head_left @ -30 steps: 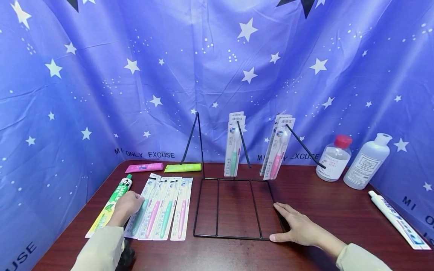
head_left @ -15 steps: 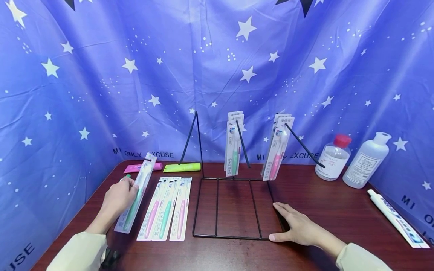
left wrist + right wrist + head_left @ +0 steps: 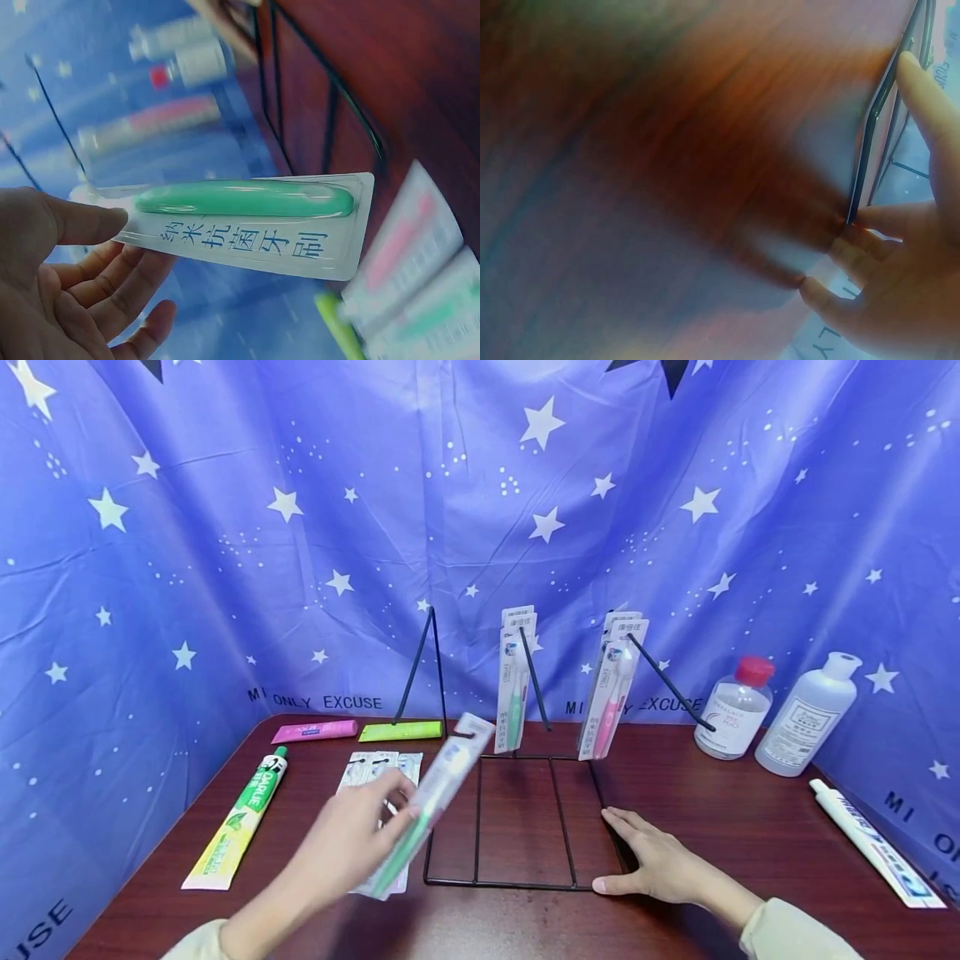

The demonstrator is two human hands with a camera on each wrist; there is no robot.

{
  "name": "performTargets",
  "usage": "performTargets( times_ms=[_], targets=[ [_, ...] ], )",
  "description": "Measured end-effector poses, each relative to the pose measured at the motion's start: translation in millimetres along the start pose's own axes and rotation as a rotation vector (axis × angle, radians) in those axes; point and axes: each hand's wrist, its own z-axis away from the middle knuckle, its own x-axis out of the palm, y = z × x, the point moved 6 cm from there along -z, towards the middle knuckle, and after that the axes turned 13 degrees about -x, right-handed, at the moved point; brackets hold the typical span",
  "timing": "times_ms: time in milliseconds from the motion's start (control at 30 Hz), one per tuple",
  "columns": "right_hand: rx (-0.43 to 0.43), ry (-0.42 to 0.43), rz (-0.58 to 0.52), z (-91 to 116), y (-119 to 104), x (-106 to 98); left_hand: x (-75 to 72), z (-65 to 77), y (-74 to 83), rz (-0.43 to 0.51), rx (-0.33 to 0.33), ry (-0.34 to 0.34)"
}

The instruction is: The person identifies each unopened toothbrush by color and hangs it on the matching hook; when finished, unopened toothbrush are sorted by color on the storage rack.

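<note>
My left hand [image 3: 352,831] pinches a packaged toothbrush [image 3: 442,785] with a green handle, held tilted beside the left edge of the black wire rack [image 3: 517,886]. In the left wrist view, thumb and fingers grip the head end of the pack [image 3: 292,244]. Behind that hand, several more packaged toothbrushes [image 3: 408,764] lie partly hidden on the table. On the rack's middle hook hang green-handled packs [image 3: 513,702], and on the right hook pink-handled packs [image 3: 611,702]. The left hook [image 3: 412,668] is bare. My right hand [image 3: 663,864] rests with extended fingers against the rack's right side.
A Darlie toothpaste tube [image 3: 243,818] lies far left. Pink [image 3: 315,731] and yellow-green [image 3: 401,731] tubes lie at the back. On the right stand a red-capped bottle [image 3: 735,710] and a white bottle [image 3: 806,718], with a white toothpaste tube [image 3: 877,843] in front.
My left hand has picked the leftmost toothbrush pack off the table, first lifting it leftward, then carrying it right toward the rack. The right hand stays at the rack.
</note>
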Motion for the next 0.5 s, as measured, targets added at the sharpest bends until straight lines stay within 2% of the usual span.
performTargets(
  times_ms=[167,233,333,433,500],
  targets=[
    [0.003,0.000,0.002,0.3,0.1,0.2,13.9,21.6,42.2,0.095,0.176,-0.099],
    [0.009,0.002,0.006,0.5,0.3,0.1,16.7,28.7,58.5,0.137,0.254,-0.118],
    [0.022,-0.002,0.019,1.1,0.4,0.2,17.2,35.7,79.7,0.177,0.343,-0.106],
    [0.034,-0.009,0.021,1.3,0.3,0.2,16.1,38.5,93.4,0.221,0.374,-0.085],
    [0.028,-0.006,0.015,1.1,0.0,0.0,15.6,37.7,98.4,0.263,0.358,-0.076]
  ],
)
